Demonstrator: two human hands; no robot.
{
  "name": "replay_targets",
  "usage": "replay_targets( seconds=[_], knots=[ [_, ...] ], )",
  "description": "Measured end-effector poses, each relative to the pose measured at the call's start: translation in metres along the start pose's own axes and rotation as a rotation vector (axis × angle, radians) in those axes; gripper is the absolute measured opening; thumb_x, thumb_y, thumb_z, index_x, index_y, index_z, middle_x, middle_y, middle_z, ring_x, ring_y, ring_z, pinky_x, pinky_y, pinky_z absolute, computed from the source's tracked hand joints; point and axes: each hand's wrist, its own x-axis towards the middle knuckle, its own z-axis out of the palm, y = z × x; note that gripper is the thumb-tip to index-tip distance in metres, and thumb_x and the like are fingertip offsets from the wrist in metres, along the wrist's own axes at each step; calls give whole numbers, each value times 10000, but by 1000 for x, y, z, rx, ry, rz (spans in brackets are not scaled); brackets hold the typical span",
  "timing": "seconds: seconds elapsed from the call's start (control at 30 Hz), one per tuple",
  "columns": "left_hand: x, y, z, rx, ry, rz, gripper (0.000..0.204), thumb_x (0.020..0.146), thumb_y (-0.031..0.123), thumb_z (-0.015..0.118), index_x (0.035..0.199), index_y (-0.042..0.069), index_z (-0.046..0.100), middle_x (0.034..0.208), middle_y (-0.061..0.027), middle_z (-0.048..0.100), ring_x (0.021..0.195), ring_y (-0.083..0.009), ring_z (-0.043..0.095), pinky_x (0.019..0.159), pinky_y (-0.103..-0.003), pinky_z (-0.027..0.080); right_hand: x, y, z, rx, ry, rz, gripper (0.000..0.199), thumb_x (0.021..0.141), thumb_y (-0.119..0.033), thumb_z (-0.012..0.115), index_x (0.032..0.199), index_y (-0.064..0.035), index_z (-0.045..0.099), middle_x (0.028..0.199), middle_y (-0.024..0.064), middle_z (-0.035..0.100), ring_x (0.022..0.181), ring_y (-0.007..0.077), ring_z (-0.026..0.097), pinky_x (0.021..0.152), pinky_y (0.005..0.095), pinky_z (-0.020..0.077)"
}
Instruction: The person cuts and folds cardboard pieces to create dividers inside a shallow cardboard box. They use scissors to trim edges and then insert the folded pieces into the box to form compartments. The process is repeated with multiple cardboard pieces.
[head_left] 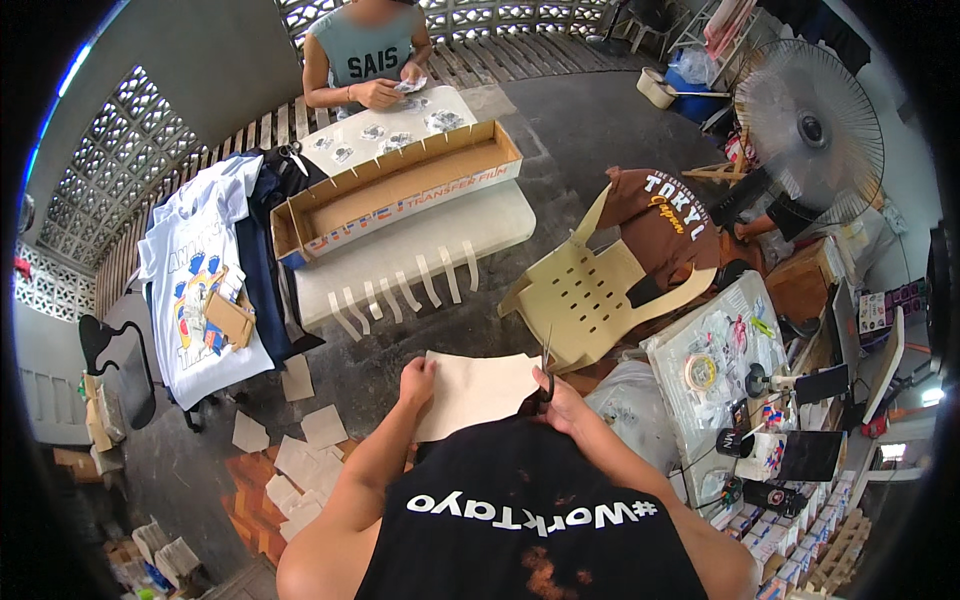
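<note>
My left hand is closed on the left edge of a cream paper sheet, with the thumb on top. The sheet lies just above my lap, and its right edge looks cut unevenly. In my right hand is a pair of dark scissors, blades pointing up and away from me at the sheet's right edge. How far the blades are parted is too small to tell. Several pale strips hang in a row from the near edge of the white table ahead.
A long cardboard box sits on the table; across it a person handles small printed pieces. Shirts are stacked left. A cream plastic chair and a fan stand right. Cut sheets lie on the floor.
</note>
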Motion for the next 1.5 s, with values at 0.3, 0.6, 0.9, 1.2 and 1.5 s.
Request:
replay_targets(
  seconds=[0.3,0.6,0.9,1.2,1.5],
  knots=[
    [53,165,-17,83,-255,330,330,946,268,610,900,-55,558,719,-200,559,666,-286,556,644,-416,447,7,-25,-12,73,66,-324,313,835,-93,660,1133,-44,577,1007,103,671,853,256,698,724,466,616],
    [73,194,33,230,-465,160,370,893,319,649,1055,-13,632,969,-223,686,915,-355,670,774,-418,520,61,-45,-108,220,327,-656,326,777,16,648,1093,-35,594,923,38,635,792,170,633,692,314,541],
    [83,128,114,243,-629,242,409,870,305,655,1132,-8,665,974,-177,722,897,-327,702,817,-401,543,35,-62,-154,-679,928,-888,422,756,-4,687,1166,-3,587,864,83,679,772,139,636,707,305,517],
    [180,76,61,1147,-939,340,305,857,409,659,944,143,783,958,-168,733,921,-306,717,783,-402,567,26,-11,-155,-950,954,-520,343,763,-153,684,1101,-99,666,857,185,683,822,355,686,739,418,526],
    [163,81,23,853,-585,84,314,872,255,532,955,59,763,1062,-199,706,978,-368,687,858,-461,552,42,147,-226,-1101,598,-181,390,740,-148,719,1114,-58,653,880,182,702,815,359,685,732,459,531]
  ],
)
